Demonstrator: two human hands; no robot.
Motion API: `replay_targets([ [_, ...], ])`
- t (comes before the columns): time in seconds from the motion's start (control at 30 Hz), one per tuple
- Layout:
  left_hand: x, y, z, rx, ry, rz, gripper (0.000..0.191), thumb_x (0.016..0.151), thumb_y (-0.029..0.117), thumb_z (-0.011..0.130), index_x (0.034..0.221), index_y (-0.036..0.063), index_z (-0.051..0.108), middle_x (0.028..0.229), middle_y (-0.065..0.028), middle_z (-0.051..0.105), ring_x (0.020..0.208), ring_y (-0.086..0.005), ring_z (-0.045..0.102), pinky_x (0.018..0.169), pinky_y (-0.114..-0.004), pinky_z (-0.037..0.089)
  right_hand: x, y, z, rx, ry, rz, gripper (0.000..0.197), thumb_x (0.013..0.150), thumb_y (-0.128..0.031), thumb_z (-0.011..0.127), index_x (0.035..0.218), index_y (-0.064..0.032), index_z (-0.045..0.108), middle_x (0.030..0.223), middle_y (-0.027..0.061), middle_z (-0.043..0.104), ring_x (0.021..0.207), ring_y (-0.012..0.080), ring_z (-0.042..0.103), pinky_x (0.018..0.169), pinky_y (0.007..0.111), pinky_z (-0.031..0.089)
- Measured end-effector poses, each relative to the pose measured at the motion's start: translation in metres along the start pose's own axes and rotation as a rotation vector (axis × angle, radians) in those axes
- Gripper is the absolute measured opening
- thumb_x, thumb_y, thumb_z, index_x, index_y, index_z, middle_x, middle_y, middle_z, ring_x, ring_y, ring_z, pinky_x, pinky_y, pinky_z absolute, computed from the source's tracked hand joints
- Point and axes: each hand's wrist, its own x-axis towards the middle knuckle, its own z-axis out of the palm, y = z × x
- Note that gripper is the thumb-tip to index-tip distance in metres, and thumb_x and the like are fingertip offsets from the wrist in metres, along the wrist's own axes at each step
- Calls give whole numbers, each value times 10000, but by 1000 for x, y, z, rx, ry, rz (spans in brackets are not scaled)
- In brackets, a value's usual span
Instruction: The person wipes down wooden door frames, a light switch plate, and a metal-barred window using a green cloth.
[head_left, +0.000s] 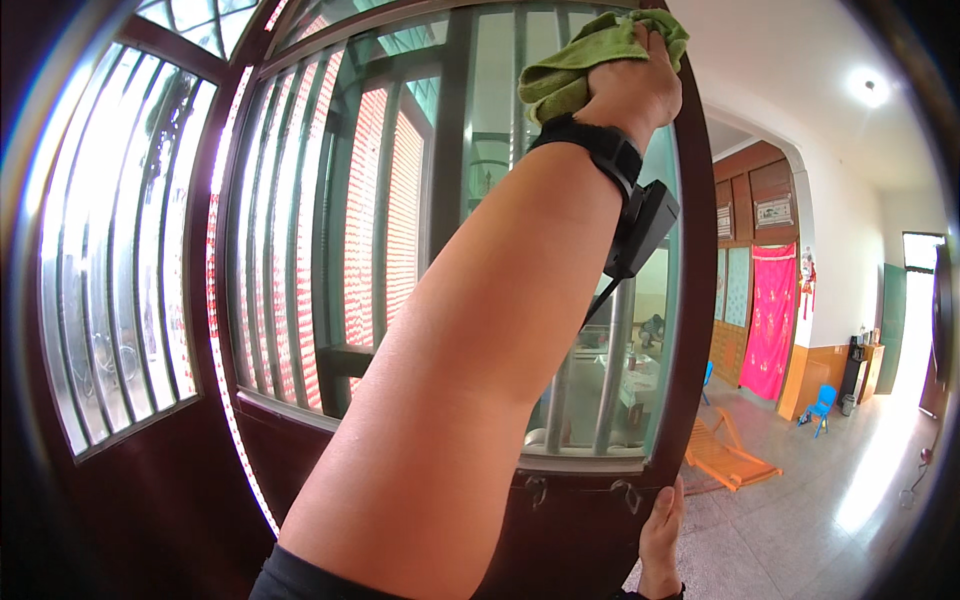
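Note:
My left arm reaches up across the view. My left hand (634, 82) has a folded green cloth (570, 71) in its grip, pressed near the upper right corner of a glass pane (491, 112). The pane sits in a dark red-brown door (694, 315), with metal bars showing through it. A black wrist strap (600, 146) and a small black device (649, 225) are on the left wrist. Low on the right, my right hand (661, 525) holds the door's edge, thumb on the near face. Its other fingers are mostly hidden.
Left stands another barred glass panel (120, 247). Two small metal hooks or latches (536, 491) hang below the pane. Beyond the door are an orange reclining chair (731, 454), a blue child's chair (821, 405), a pink curtain (771, 322) and a tiled floor (795, 510).

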Motion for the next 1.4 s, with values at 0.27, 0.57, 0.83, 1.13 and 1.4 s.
replay_targets([
  [0.27, -22, -44, -78, 35, -203, -49, 437, 840, 306, 285, 1203, 66, 321, 1238, -149, 340, 1157, -310, 296, 962, -388, 239, -2, 48, -11, -192, 123, 98, 532, 882, -382, 287, 1156, 66, 370, 1166, 173, 420, 1091, 256, 379, 918, 299, 265],
  [0.57, -50, -161, -146, 377, -392, -92, 479, 813, 122, 290, 1238, -71, 186, 1309, -222, 178, 1207, -311, 221, 996, -386, 196, 8, 47, -14, -243, 285, 184, 518, 891, -364, 273, 1132, 78, 393, 1155, 167, 429, 1070, 246, 393, 909, 295, 272],
  [0.83, -106, -301, -210, 792, -131, 209, 334, 819, 165, 396, 1123, 29, 425, 1262, -182, 290, 1181, -320, 267, 937, -399, 289, 26, 32, -23, 383, 186, 354, 525, 876, -416, 287, 1144, 20, 407, 1054, 87, 497, 956, 159, 462, 841, 271, 346],
  [1.13, -119, -316, -204, 478, 50, -12, 457, 845, 310, 346, 1224, 59, 302, 1265, -143, 309, 1102, -334, 358, 917, -388, 300, 148, -106, -18, -553, 183, -497, 492, 872, -335, 327, 1261, -42, 258, 1270, 127, 291, 1180, 233, 244, 964, 317, 199],
  [1.4, -118, -314, -198, 422, 72, -41, 475, 847, 339, 333, 1223, 50, 303, 1265, -134, 314, 1086, -348, 372, 910, -400, 306, 253, -219, 81, -1257, 595, -1035, 483, 829, -375, 416, 1232, -131, 307, 1237, 162, 325, 1139, 284, 326, 928, 376, 272],
])
